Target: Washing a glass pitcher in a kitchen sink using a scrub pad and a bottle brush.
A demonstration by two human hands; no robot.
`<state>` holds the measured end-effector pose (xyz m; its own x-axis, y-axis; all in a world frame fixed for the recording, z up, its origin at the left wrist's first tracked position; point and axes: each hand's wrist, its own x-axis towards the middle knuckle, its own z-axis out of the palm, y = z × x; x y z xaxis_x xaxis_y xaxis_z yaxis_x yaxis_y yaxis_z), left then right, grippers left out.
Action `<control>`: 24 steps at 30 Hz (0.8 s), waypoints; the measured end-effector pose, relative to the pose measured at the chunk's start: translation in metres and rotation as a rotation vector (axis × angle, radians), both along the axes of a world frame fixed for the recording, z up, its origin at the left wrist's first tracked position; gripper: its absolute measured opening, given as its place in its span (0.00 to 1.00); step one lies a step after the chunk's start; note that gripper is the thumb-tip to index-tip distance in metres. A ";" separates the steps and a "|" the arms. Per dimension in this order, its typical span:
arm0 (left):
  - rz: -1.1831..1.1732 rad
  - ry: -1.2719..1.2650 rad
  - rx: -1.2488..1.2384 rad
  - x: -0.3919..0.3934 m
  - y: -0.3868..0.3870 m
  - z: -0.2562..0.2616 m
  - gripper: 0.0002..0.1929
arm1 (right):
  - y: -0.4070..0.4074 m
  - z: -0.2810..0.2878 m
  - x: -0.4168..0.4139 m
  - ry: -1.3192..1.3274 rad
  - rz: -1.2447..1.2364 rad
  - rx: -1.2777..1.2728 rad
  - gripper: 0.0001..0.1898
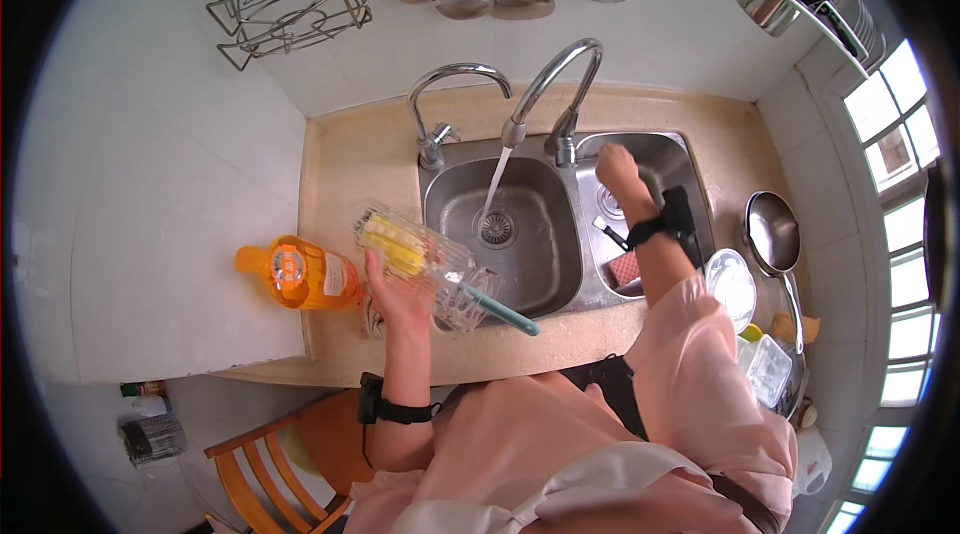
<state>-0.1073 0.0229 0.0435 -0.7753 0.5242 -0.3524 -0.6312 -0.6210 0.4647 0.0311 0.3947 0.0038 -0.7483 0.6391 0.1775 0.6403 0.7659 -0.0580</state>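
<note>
My left hand (401, 303) holds a transparent ribbed pitcher (450, 256), tilted on its side over the counter and the left basin's edge. Inside it sits a bottle brush with a yellow sponge head (391, 243), its teal handle (501, 309) sticking out of the mouth. My right hand (619, 169) is closed at the lever of the larger chrome faucet (564, 140); the fingers hide most of the lever. Water (495, 181) runs from the spout into the left basin (525, 264) of the stainless steel sink, over its drain strainer (497, 229).
An orange dish soap bottle (315, 275) is on the left. A smaller gooseneck faucet (431, 136) rises behind the sink. The right basin (664, 159) holds a red-patterned sponge (624, 268) and a black-handled brush (613, 234). Pans (772, 230) and a white lid (731, 290) lie right.
</note>
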 end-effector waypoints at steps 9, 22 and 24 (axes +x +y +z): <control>-0.049 0.017 -0.054 -0.005 -0.006 -0.012 0.35 | -0.009 0.026 0.023 -0.087 -0.083 -0.338 0.25; 0.016 -0.102 -0.089 -0.012 -0.020 -0.016 0.33 | -0.139 0.180 0.064 0.750 0.961 -1.451 0.22; 0.043 -0.155 -0.135 -0.009 -0.015 -0.007 0.32 | -0.152 0.202 0.055 0.831 1.363 -1.373 0.19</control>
<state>-0.1161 0.0075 0.0368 -0.7273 0.4316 -0.5336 -0.6754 -0.5881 0.4449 0.0857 0.2431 0.2061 -0.7563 -0.1336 0.6404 -0.6218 -0.1575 -0.7672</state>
